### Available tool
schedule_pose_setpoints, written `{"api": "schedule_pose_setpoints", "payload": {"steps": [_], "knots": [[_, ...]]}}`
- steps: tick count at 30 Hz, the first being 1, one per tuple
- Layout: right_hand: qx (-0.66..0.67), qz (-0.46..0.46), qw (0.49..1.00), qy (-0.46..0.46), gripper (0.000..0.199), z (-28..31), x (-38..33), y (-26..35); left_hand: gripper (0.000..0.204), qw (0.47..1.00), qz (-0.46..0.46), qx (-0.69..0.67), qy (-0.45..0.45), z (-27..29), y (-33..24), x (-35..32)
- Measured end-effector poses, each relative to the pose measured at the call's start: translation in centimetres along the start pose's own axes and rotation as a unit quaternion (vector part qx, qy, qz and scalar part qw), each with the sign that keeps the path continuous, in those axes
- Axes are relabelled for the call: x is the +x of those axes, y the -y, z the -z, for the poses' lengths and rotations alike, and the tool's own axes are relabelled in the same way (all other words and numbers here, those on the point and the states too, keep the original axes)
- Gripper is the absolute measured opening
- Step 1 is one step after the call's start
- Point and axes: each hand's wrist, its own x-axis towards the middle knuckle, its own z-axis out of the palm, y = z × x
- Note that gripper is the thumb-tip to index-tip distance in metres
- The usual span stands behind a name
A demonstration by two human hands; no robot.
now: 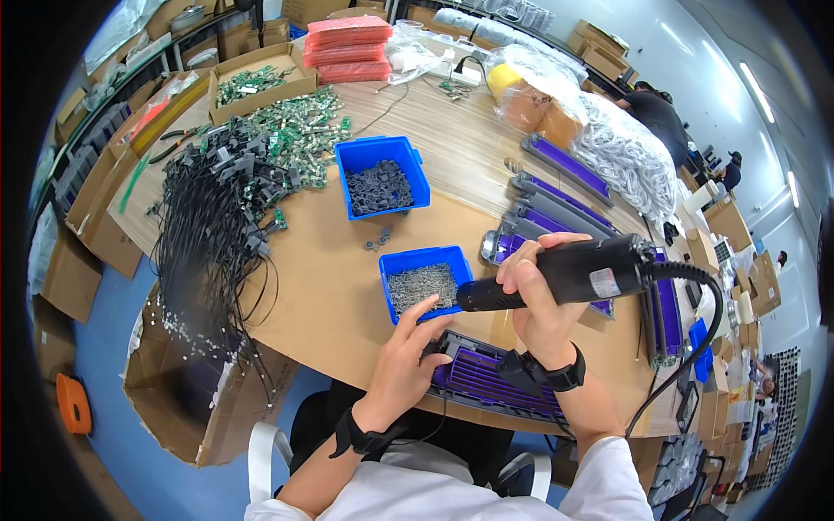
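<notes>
My right hand (540, 300) is wrapped round a black corded electric screwdriver (578, 271), held nearly level. Its nose points left, at the right edge of a blue bin of small screws (422, 286); the bit is not visible. Beside the bin's near side is my left hand (405, 365), fingers apart. Its index fingertip is at the bin's front rim, and its thumb lies by the left end of a purple and grey slatted unit (491, 382). Whether that hand touches the unit, I cannot tell. Part of the unit lies behind my right wrist.
Another blue bin (350, 195) holds dark grey rings, with a few loose parts (377, 240) near it. Black cables (204, 226) and green circuit boards (304, 117) are heaped left. More purple units (565, 165) lie right. The screwdriver's cord (714, 321) loops down the right side.
</notes>
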Motion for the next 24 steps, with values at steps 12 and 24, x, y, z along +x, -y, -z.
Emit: {"api": "schedule_pose_setpoints", "payload": {"steps": [12, 24], "knots": [[0.053, -0.017, 0.998, -0.009, 0.03, -0.76, -0.17, 0.22, 0.061, 0.999, 0.017, -0.012, 0.027, 0.35, -0.19, 0.33], [0.105, -0.005, 0.994, -0.03, 0.038, 0.02, -0.14, 0.07, 0.061, 1.0, 0.026, -0.003, 0.015, 0.06, -0.02, 0.28]]}}
